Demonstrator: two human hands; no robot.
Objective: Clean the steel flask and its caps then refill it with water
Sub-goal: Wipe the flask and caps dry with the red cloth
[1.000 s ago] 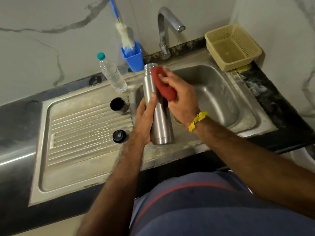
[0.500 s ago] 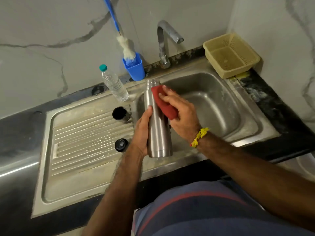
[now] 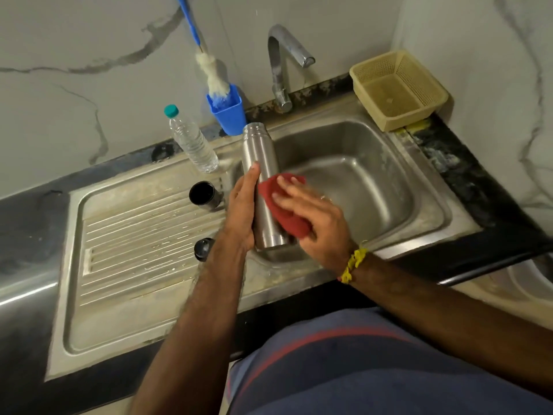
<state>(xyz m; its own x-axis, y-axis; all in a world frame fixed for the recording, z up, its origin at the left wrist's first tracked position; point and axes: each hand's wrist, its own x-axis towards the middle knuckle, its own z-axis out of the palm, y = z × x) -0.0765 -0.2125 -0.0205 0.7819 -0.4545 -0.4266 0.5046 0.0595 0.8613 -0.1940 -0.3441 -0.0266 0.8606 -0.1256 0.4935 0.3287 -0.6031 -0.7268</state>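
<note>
We hold the steel flask (image 3: pixel 259 187) upright over the sink basin's (image 3: pixel 374 187) left edge, our left hand (image 3: pixel 242 217) curled round its lower body, our right hand (image 3: pixel 311 220) pressing a red scrub pad (image 3: pixel 284 205) against its side, fingers fairly straight. If the steel is slick, hard rubbing could twist it loose into the basin, or our left forearm could knock the two black caps (image 3: pixel 203 194) on the drainboard.

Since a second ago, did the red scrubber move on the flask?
Yes. The red scrubber, under the right hand, has slid down the steel flask from near its mouth toward its base.
</note>
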